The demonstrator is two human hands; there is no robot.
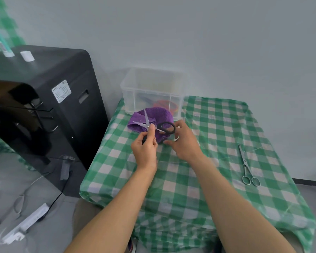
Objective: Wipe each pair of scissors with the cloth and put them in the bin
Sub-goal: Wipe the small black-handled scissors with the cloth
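Forearms reach out over the table (208, 198), and the left hand (144, 147) has its grip pinched on the black-handled scissors (148, 125), blades spread wide above the purple cloth (161, 114) near the far left corner. Right hand (185, 141) hovers loose-fingered by the upper handle loop, its grip empty. Clear bin (128, 88) sits just behind the cloth; steel scissors (245, 165) lie near the right edge.

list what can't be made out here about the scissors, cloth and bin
All in the head view:
- Clear bin contents: the frosted walls blur them; only red and purple shapes show.
- Black-handled scissors: one handle loop is hidden inside the left hand.
- Right hand: it is unclear whether it grips the other loop.
- Purple cloth: its near edge is hidden by the hands.
- Label on the black machine: too small to read.
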